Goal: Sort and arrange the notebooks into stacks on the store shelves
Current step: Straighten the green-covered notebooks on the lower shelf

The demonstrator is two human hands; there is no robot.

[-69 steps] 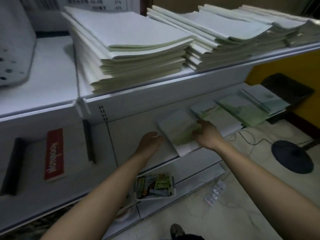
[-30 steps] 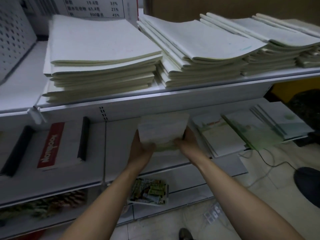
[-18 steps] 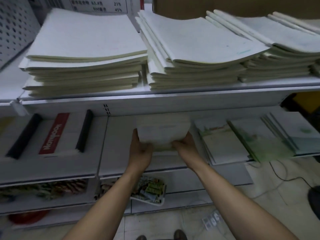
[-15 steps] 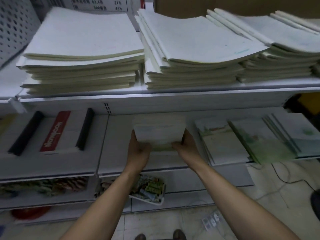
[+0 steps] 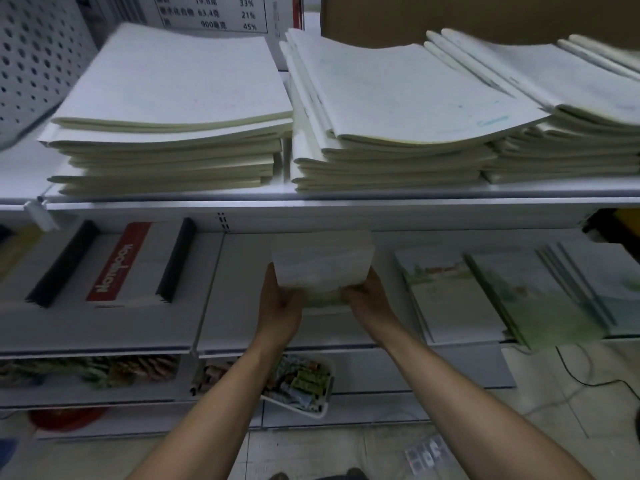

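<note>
A small stack of pale notebooks (image 5: 322,265) with a green-tinted lower edge is lifted above the middle shelf (image 5: 242,327). My left hand (image 5: 278,303) grips its lower left corner and my right hand (image 5: 367,297) grips its lower right corner. The stack is tilted up toward me and blurred. Tall stacks of white notebooks (image 5: 180,109) fill the upper shelf (image 5: 311,209). Green-and-white illustrated notebooks (image 5: 446,296) lie flat to the right on the middle shelf.
Notebooks with black spines and a red "Notebook" band (image 5: 116,261) lie at the left of the middle shelf. A white tray of small packets (image 5: 301,382) sits on the lower shelf below my arms. A black cable (image 5: 581,372) runs over the floor at right.
Both hands took the stack off the middle shelf and lifted it, tilting it up. My view swung left and squared to the shelves; the hands have hardly moved in the last half second.
</note>
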